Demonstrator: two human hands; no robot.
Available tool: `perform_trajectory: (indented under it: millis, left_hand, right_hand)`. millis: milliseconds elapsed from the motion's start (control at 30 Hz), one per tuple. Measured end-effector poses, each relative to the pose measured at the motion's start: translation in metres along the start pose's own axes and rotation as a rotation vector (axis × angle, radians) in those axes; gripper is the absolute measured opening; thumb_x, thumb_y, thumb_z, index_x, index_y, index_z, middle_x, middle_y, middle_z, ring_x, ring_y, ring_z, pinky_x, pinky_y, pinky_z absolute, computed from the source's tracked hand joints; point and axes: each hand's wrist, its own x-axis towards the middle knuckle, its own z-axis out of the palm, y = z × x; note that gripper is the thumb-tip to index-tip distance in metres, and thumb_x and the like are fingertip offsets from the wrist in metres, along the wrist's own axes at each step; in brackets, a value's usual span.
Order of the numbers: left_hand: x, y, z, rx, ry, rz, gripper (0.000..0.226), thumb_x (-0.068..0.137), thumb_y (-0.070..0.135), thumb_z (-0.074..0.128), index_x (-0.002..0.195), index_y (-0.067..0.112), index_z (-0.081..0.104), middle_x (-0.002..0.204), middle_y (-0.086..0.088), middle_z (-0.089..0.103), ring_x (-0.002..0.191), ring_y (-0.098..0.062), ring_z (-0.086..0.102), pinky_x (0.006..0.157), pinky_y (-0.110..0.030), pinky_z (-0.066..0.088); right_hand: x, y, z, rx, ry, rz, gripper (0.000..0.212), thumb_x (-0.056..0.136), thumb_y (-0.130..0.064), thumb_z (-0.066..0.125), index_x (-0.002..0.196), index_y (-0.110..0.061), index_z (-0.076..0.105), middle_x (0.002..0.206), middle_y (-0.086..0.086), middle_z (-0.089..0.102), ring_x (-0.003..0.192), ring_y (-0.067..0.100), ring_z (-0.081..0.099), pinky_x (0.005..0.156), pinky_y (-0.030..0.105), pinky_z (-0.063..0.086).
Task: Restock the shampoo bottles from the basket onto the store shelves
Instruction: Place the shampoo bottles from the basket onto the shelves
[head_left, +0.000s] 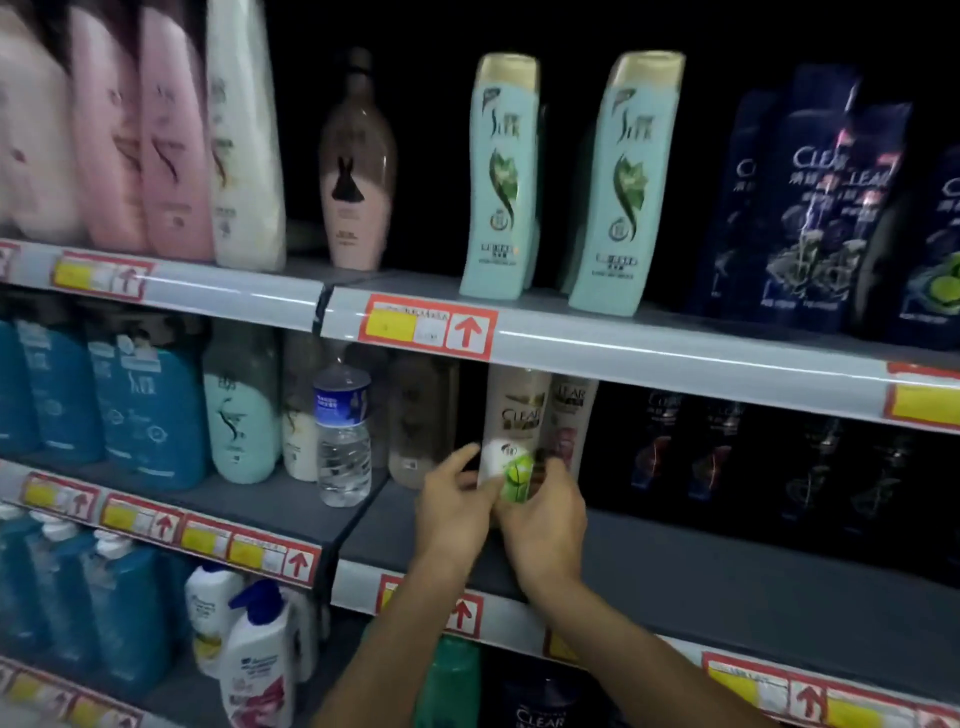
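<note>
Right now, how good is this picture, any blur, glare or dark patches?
Head view: dim overall, with the dark bottles at lower right nearly lost in shadow; pink bottles at upper left smeared by blur; left hand, right hand and the white bottle soft; glare streak along the shelf rail; shelves run slanted under the wide lens.

I face a grey store shelving unit (727, 571) that fills the whole frame, its tiers sloping from upper left down to lower right. Each tier's front carries a pale plastic strip (675, 358) catching a thin line of glare, with red-bordered price labels (428, 326) showing yellow patches and red arrows. At top centre the back (431, 130) is black. The light is dim.
</note>
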Motion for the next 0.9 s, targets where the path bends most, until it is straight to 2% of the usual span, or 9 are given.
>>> perform_trajectory:
  millis: [67, 133, 267, 467, 533, 600, 733, 833, 900]
  left_hand:
    - [0.006, -0.003, 0.008, -0.058, -0.017, -0.004, 0.058, 0.094, 0.006, 0.071, 0.149, 0.014, 0.052, 0.112, -0.005, 0.072, 0.098, -0.016, 0.070, 0.089, -0.036, 0.059]
    - [0.010, -0.005, 0.014, -0.086, -0.026, 0.004, 0.058, 0.096, 0.007, 0.070, 0.150, 0.014, 0.051, 0.102, 0.003, 0.070, 0.091, -0.008, 0.067, 0.081, -0.027, 0.056]
    - [0.016, -0.011, 0.020, -0.113, -0.006, -0.011, 0.053, 0.098, 0.015, 0.069, 0.148, 0.018, 0.053, 0.099, -0.002, 0.072, 0.088, -0.009, 0.068, 0.069, -0.018, 0.050]
    - [0.019, -0.014, 0.021, -0.073, 0.011, -0.037, 0.053, 0.096, 0.013, 0.068, 0.147, 0.021, 0.055, 0.101, -0.007, 0.076, 0.093, -0.015, 0.072, 0.070, -0.020, 0.050]
    - [0.016, -0.012, 0.020, -0.034, -0.003, -0.053, 0.054, 0.097, 0.013, 0.067, 0.149, 0.019, 0.053, 0.107, -0.007, 0.075, 0.097, -0.017, 0.071, 0.075, -0.025, 0.054]
    - [0.013, -0.006, 0.017, 0.004, -0.021, -0.072, 0.057, 0.097, 0.013, 0.068, 0.151, 0.016, 0.049, 0.121, -0.006, 0.070, 0.105, -0.018, 0.067, 0.089, -0.033, 0.056]
    - [-0.003, 0.007, 0.002, 0.129, -0.053, -0.080, 0.065, 0.093, 0.012, 0.073, 0.152, 0.017, 0.046, 0.143, -0.010, 0.056, 0.121, -0.018, 0.055, 0.101, -0.031, 0.046]
    - [-0.026, 0.017, -0.012, 0.261, -0.101, -0.067, 0.070, 0.089, 0.014, 0.078, 0.151, 0.020, 0.047, 0.149, -0.011, 0.053, 0.137, -0.023, 0.050, 0.112, -0.036, 0.043]
    - [-0.044, 0.026, -0.018, 0.369, -0.138, -0.046, 0.076, 0.085, 0.020, 0.082, 0.152, 0.021, 0.046, 0.150, -0.007, 0.053, 0.140, -0.022, 0.048, 0.112, -0.033, 0.041]
  right_hand:
    - [0.012, 0.006, 0.003, -0.007, -0.011, 0.017, 0.025, 0.084, -0.023, 0.078, 0.103, -0.016, 0.063, 0.100, 0.002, 0.067, 0.090, 0.018, 0.064, 0.072, 0.032, 0.055]
    - [0.020, 0.010, 0.005, -0.023, -0.013, 0.020, 0.024, 0.085, -0.024, 0.078, 0.103, -0.016, 0.065, 0.098, 0.001, 0.069, 0.089, 0.018, 0.066, 0.069, 0.030, 0.054]
    - [0.026, 0.015, 0.009, -0.023, -0.009, 0.027, 0.029, 0.085, -0.033, 0.078, 0.105, -0.015, 0.066, 0.100, 0.003, 0.070, 0.089, 0.020, 0.067, 0.066, 0.023, 0.047]
    - [0.030, 0.019, 0.014, -0.040, -0.047, 0.053, 0.040, 0.085, -0.036, 0.077, 0.116, -0.017, 0.062, 0.105, 0.007, 0.070, 0.094, 0.026, 0.069, 0.074, 0.034, 0.060]
    - [0.031, 0.019, 0.013, -0.036, -0.066, 0.073, 0.048, 0.081, -0.038, 0.080, 0.120, -0.014, 0.063, 0.111, 0.009, 0.067, 0.100, 0.028, 0.068, 0.080, 0.037, 0.060]
    - [0.031, 0.020, 0.008, -0.029, -0.101, 0.073, 0.059, 0.078, -0.037, 0.083, 0.127, -0.013, 0.061, 0.117, 0.010, 0.063, 0.106, 0.029, 0.065, 0.088, 0.037, 0.058]
    - [0.027, 0.023, -0.010, -0.063, -0.202, 0.127, 0.073, 0.068, -0.038, 0.092, 0.127, -0.013, 0.059, 0.122, 0.007, 0.059, 0.111, 0.026, 0.062, 0.093, 0.035, 0.056]
    - [0.021, 0.020, -0.035, -0.085, -0.287, 0.129, 0.076, 0.067, -0.036, 0.094, 0.130, -0.014, 0.058, 0.127, 0.004, 0.061, 0.116, 0.020, 0.061, 0.097, 0.029, 0.052]
    - [0.018, 0.016, -0.057, -0.110, -0.330, 0.123, 0.079, 0.068, -0.036, 0.093, 0.135, -0.016, 0.056, 0.129, 0.004, 0.060, 0.119, 0.020, 0.060, 0.098, 0.025, 0.049]
